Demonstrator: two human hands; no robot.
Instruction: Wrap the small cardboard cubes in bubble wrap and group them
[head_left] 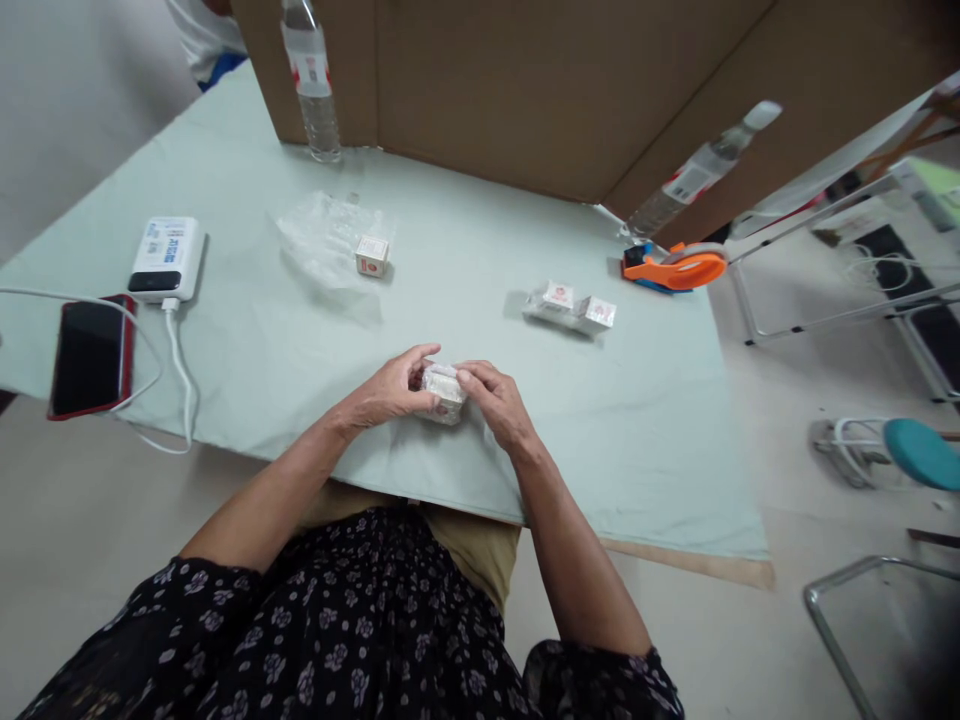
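Both my hands meet near the table's front edge around a small box wrapped in clear plastic (444,390). My left hand (390,385) has its fingers curled round the box's left side. My right hand (496,398) pinches its right side with closed fingers. Farther back on the right lie two small white boxes in a clear wrap (571,305). At the back left a single small white box (372,255) rests against a crumpled clear plastic bag (322,240).
A pale green cloth (465,250) covers the table. On the left lie a white power bank (166,258) and a red-cased phone (90,355) with white cables. An orange tape dispenser (675,268), two water bottles (311,80) and cardboard panels (525,90) stand at the back. Metal frames stand right.
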